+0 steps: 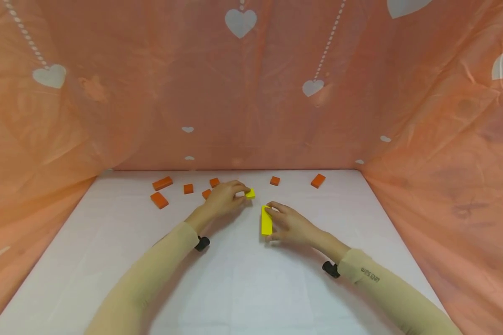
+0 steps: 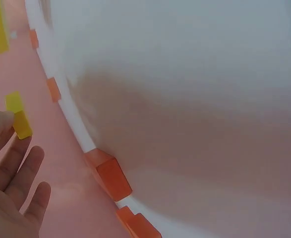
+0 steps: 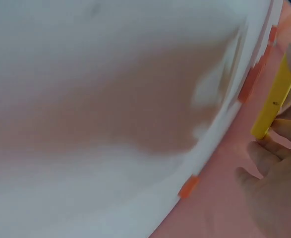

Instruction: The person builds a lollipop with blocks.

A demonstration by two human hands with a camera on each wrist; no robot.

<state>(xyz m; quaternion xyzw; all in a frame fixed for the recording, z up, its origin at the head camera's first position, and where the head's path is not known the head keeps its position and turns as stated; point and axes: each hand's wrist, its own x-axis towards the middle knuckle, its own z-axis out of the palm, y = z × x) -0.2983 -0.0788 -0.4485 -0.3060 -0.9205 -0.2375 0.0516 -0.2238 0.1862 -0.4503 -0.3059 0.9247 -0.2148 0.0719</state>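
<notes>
My left hand point(image 1: 224, 197) pinches a small yellow block point(image 1: 250, 193) between thumb and fingertip, near the middle of the table's far part. In the left wrist view, the other fingers spread away from this yellow block point(image 2: 19, 119). Closer to me and slightly right, a longer yellow block point(image 1: 266, 223) is held at its two ends by my right hand point(image 1: 293, 225). The right wrist view shows the long yellow block point(image 3: 274, 104) gripped between thumb and fingers. A short gap separates the two yellow blocks.
Several orange blocks lie along the far side of the white table point(image 1: 243, 288). Left of my left hand are a long orange block point(image 1: 162, 183) and a square one point(image 1: 188, 189). Beyond the hands sit a small orange block point(image 1: 275, 180) and another point(image 1: 318, 180). Pink curtains point(image 1: 251, 107) surround the table.
</notes>
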